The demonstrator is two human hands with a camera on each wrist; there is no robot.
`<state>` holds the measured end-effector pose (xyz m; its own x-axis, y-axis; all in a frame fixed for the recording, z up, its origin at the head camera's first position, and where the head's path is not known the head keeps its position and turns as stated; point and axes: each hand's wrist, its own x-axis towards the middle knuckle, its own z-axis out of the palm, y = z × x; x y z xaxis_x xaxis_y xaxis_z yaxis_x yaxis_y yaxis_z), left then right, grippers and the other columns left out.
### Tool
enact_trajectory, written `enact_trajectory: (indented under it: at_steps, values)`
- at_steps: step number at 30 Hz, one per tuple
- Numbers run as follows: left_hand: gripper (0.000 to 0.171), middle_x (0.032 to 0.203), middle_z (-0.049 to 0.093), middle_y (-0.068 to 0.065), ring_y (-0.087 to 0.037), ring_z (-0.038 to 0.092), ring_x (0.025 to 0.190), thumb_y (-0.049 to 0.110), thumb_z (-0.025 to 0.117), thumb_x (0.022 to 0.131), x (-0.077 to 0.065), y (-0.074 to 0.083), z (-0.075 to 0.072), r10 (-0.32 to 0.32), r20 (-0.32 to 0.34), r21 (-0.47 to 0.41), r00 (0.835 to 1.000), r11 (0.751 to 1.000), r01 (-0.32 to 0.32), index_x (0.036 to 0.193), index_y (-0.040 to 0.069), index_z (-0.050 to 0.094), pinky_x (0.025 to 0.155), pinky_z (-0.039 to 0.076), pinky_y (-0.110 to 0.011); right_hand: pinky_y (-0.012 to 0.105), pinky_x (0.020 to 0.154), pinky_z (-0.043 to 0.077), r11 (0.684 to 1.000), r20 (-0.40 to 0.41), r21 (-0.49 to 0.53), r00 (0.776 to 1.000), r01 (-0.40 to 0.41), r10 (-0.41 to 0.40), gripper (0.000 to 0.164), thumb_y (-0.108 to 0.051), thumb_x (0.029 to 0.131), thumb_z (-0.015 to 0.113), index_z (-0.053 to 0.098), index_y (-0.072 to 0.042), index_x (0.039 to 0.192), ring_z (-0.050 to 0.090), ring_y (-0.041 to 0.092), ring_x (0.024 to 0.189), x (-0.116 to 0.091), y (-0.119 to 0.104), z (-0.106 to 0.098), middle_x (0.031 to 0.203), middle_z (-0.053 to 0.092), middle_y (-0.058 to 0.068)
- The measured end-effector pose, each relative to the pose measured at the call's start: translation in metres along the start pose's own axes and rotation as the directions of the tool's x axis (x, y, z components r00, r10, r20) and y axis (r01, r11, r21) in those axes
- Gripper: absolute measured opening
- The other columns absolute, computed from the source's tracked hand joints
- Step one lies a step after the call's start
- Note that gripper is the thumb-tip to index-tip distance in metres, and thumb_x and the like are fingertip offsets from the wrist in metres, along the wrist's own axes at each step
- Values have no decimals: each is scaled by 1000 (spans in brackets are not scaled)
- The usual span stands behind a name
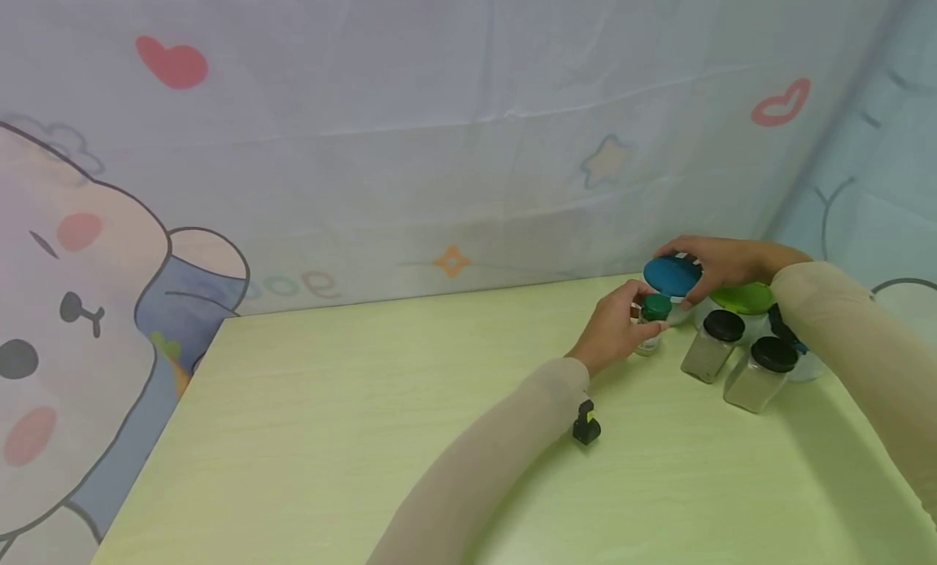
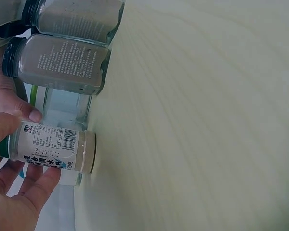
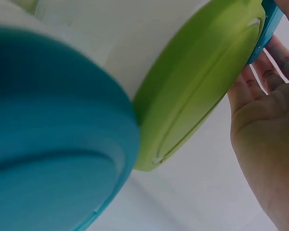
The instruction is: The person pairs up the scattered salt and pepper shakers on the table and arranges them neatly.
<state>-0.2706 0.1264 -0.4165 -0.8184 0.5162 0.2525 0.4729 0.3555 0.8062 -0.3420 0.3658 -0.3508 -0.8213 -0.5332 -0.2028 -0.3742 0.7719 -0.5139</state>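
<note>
My left hand [image 1: 611, 331] grips a small spice jar with a green cap [image 1: 656, 307], thumb on one side and fingers on the other. The jar is upright, its white label and barcode facing the left wrist view, its base close to the tabletop. Just behind it, my right hand [image 1: 728, 264] spans the blue lid [image 1: 669, 275] of a clear container, thumb and fingers at opposite edges. A container with a green lid [image 3: 197, 91] stands beside that one. Two square glass jars with black caps [image 1: 712, 347] [image 1: 761, 376] stand in front, holding greyish powder.
Another blue lid [image 3: 53, 134] fills the near side of the right wrist view; its container is partly hidden by my right sleeve [image 1: 849, 329] in the head view. The pale yellow table [image 1: 351, 419] meets a printed cloth backdrop [image 1: 410, 142] behind.
</note>
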Motion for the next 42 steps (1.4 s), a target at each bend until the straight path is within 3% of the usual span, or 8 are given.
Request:
enact_trajectory:
  at_steps: [42]
  values:
    - [36, 117, 63, 3, -6, 61, 98, 22, 75, 94, 1, -1, 1, -11, 3, -16, 1000, 1000, 11, 126, 13, 61, 79, 50, -10, 56, 93, 52, 1000, 14, -21, 1000, -6, 6, 85, -16, 79, 88, 42, 0, 148, 48, 45, 126, -2, -6, -1, 143, 44, 24]
